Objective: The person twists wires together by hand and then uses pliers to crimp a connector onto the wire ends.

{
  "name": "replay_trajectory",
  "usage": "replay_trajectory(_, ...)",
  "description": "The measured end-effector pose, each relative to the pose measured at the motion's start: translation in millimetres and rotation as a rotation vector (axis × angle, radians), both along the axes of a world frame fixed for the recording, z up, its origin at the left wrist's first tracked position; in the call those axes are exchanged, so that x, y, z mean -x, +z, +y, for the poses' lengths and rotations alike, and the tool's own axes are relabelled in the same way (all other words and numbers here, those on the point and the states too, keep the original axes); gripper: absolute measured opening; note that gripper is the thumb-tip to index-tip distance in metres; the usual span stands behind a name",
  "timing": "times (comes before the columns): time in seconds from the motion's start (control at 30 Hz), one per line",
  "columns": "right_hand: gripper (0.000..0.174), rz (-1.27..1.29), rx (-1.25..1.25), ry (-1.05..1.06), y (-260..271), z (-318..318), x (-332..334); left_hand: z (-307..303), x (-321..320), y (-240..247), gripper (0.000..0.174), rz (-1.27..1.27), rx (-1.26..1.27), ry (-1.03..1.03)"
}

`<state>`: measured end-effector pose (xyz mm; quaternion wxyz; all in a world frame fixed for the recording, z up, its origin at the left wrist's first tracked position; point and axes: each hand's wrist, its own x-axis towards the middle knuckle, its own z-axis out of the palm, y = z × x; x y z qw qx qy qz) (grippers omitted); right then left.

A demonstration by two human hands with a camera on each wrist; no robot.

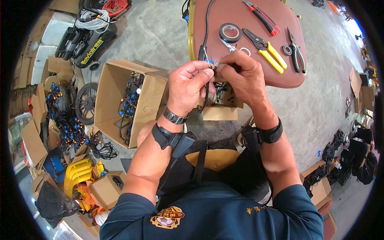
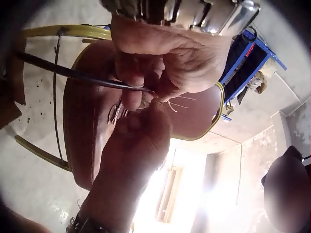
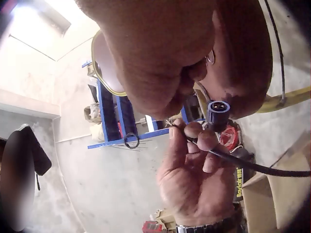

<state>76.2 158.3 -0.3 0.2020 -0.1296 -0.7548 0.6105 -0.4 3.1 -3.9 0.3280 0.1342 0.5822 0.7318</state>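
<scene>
My left hand (image 1: 188,86) grips a black cable (image 3: 265,169) between thumb and fingers, close to its stripped end. Thin pale wires (image 2: 176,103) stick out there, seen in the left wrist view. Right against them, my right hand (image 1: 245,78) pinches at the wire ends with thumb and forefinger; its fingertips hide part of them. A blue round connector (image 3: 219,112) with pins inside shows just beyond the fingers in the right wrist view. Another thick black cable (image 1: 207,24) runs down over the stool's brown padded top (image 1: 264,78) towards the hands.
On the padded top lie black tape (image 1: 230,33), scissors (image 1: 245,52), yellow-handled wire strippers (image 1: 266,50), red-handled pliers (image 1: 264,18), long-nose pliers (image 1: 295,50) and a small grey roll (image 1: 287,50). Below the hands stands a small carton (image 1: 220,115). A larger carton (image 1: 150,104) of cables is at left.
</scene>
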Motion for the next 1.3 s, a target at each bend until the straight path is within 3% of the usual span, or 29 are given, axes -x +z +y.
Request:
replay_trajectory(0.27,0.004,0.066,-0.210,0.159,4,2,0,-1,3,-2,0.018,-0.064,-0.008,0.030)
replay_trajectory(0.57,0.004,0.071,-0.122,-0.014,1,4,1,-3,3,1,0.017,-0.015,0.014,-0.084)
replay_trajectory(0.77,0.006,0.022,-0.035,0.038,-6,7,1,-4,5,2,0.019,0.034,0.064,-0.042)
replay_trajectory(0.9,0.007,0.086,-0.001,0.203,-3,4,-1,-4,11,9,0.016,0.170,0.092,-0.099)
replay_trajectory(0.93,0.005,0.075,0.058,0.216,-6,4,-2,-5,16,4,0.015,0.331,0.127,-0.152)
replay_trajectory(0.97,0.007,0.063,0.116,0.227,-8,5,-2,-6,19,-1,0.023,0.360,0.180,-0.050)
replay_trajectory(1.0,0.013,0.022,0.173,0.166,-15,4,-4,-4,20,-11,0.018,0.154,-0.040,-0.075)
replay_trajectory(1.07,0.013,0.039,0.218,0.168,8,-18,-6,0,21,-9,0.014,0.516,0.063,0.035)
replay_trajectory(1.13,0.015,0.042,0.190,0.149,17,-25,-6,2,15,13,0.013,0.298,0.193,0.010)
replay_trajectory(1.17,0.016,0.036,0.171,0.151,16,-24,-6,1,15,12,0.012,0.149,0.064,-0.008)
replay_trajectory(1.3,0.022,-0.002,0.092,0.162,9,-18,-4,-4,12,21,0.013,0.133,0.068,-0.039)
